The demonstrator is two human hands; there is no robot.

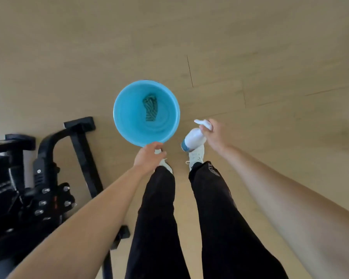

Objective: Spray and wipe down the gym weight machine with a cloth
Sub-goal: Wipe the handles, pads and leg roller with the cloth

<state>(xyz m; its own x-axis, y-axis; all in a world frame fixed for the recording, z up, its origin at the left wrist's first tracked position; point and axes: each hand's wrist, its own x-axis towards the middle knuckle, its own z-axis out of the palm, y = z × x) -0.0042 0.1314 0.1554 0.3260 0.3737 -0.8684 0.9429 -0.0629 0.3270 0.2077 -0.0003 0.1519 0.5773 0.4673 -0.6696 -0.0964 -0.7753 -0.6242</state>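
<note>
A blue bucket [125, 125] hangs over the wooden floor, and my left hand [148, 156] grips its near rim. A dark green striped cloth [150, 108] lies at the bottom of it. My right hand [217, 135] is closed around the neck of a white spray bottle [193, 138] with a blue base, its nozzle pointing away from me. The black weight machine [36, 186] stands at the lower left, with its bolts and base bars showing.
Light wooden floor [250, 57] spreads all around ahead and to the right. My legs in black trousers and white shoes [196, 158] stand below the bucket. A black base bar of the machine [85, 156] runs along the floor beside my left leg.
</note>
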